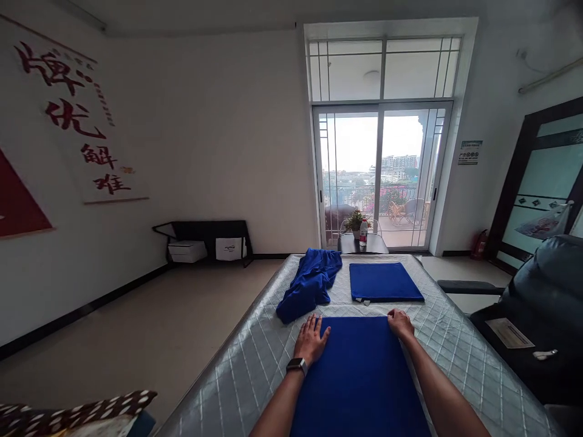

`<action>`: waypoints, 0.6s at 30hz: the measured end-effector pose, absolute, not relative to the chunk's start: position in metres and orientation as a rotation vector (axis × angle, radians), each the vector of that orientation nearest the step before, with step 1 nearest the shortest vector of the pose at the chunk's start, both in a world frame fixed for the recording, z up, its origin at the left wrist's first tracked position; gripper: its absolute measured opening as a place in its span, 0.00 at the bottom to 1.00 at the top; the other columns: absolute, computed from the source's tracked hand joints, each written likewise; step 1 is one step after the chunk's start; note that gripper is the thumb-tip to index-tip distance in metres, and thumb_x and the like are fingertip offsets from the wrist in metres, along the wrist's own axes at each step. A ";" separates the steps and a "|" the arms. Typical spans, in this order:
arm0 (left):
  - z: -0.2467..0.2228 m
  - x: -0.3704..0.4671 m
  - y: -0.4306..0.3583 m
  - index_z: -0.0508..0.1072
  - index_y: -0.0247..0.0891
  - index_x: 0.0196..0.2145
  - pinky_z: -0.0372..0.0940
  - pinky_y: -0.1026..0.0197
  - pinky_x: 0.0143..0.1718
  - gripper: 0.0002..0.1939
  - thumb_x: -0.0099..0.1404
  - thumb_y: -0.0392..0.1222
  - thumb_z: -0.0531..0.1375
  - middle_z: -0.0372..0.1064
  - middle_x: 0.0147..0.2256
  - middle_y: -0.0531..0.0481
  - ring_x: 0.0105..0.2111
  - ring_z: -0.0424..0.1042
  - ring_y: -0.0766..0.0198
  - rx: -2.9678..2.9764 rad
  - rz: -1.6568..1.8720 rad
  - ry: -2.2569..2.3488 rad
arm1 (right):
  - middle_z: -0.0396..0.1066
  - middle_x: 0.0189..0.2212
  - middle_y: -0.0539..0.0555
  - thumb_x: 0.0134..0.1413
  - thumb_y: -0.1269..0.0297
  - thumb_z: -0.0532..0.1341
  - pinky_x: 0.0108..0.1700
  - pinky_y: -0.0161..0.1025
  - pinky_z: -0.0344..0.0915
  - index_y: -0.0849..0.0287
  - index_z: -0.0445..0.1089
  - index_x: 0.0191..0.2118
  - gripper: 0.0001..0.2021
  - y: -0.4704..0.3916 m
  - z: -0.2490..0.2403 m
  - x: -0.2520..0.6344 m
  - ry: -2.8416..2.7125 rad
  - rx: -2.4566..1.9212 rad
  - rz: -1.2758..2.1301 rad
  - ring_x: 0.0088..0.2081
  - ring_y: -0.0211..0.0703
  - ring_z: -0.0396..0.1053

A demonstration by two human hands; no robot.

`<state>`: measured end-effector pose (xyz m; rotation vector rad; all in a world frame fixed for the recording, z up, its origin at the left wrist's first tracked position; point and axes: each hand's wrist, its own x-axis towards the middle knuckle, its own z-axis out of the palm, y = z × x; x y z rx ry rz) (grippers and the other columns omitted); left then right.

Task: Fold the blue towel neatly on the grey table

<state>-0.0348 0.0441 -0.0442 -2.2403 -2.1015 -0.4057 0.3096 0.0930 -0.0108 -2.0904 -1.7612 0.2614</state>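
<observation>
A smooth blue cloth (359, 370) lies flat in a long rectangle on the quilted mattress (246, 370), running toward me. My left hand (310, 341), with a watch on its wrist, rests flat on the cloth's far left corner, fingers stretched out. At the far right corner my right hand (401, 325) has its fingers curled in on the cloth's edge. Beyond my right hand lies a neatly folded blue cloth (386, 281) with small white tags on its near edge. A crumpled blue cloth (312, 284) is heaped beyond my left hand.
Past the mattress's far end stands a small table (355, 244) with a potted plant (356, 221) and a bottle (363, 233). A dark armchair (542, 297) is close on the right. At lower left is a spotted cushion (82, 413). A low black rack (209, 233) stands by the wall.
</observation>
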 end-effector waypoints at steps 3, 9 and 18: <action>-0.041 -0.034 0.043 0.57 0.35 0.68 0.46 0.46 0.68 0.37 0.73 0.61 0.38 0.50 0.69 0.40 0.70 0.46 0.51 -2.249 -0.391 -2.097 | 0.76 0.47 0.60 0.62 0.64 0.49 0.47 0.39 0.64 0.56 0.76 0.48 0.19 0.087 -0.005 0.303 -1.757 -2.097 0.208 0.49 0.47 0.71; -0.039 -0.033 0.042 0.57 0.34 0.68 0.46 0.47 0.68 0.37 0.73 0.62 0.38 0.49 0.69 0.40 0.69 0.47 0.52 -2.264 -0.353 -2.096 | 0.63 0.64 0.58 0.64 0.64 0.47 0.63 0.40 0.53 0.57 0.70 0.59 0.23 0.065 -0.009 0.277 -1.902 -1.962 0.092 0.64 0.47 0.58; -0.038 -0.029 0.043 0.53 0.33 0.69 0.44 0.48 0.68 0.38 0.73 0.62 0.36 0.45 0.70 0.39 0.70 0.43 0.53 -2.289 -0.241 -2.100 | 0.47 0.71 0.61 0.66 0.56 0.44 0.69 0.47 0.37 0.67 0.51 0.70 0.32 0.049 -0.040 0.266 -2.023 -1.936 0.141 0.71 0.49 0.41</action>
